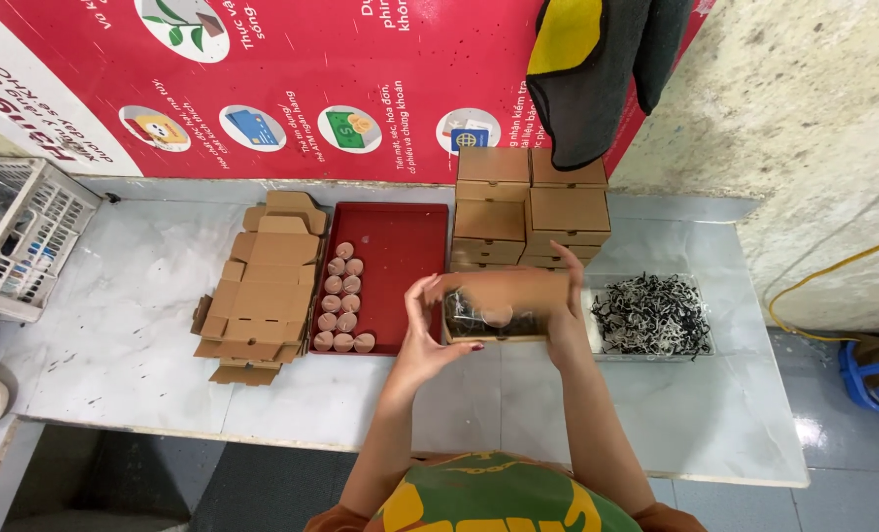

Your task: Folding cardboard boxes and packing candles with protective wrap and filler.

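The cardboard box (507, 305) sits between your two hands, raised just above the bench (114, 335) near its middle, its open side turned toward you and showing dark shredded filling with a pale round piece in it. Your left hand (430, 330) has its fingers (412, 296) clamped on the box's left end, thumb along the lower edge; your right hand (568, 315) grips the right end, fingers wrapped over the top corner.

The bench is a pale marbled slab with grey veins, pushed against a wall. Just left of the box lies a red tray (400, 246) holding a column of small round tan pieces (341, 300) along its left side. Touching that tray's left edge is a pile of flat unfolded carton blanks (262, 291). Behind the box stand two stacks of closed cardboard boxes (530, 209). To the right, a clear tray of black-and-white shredded filling (651, 315) rests just beside your right hand.

A red printed banner (311, 79) covers the wall behind; a dark and yellow cloth (587, 69) hangs over it. The wall at right is rough pale concrete (814, 128), with a yellow cable (834, 271) trailing down. A white wire basket (26, 236) stands at the bench's far left.
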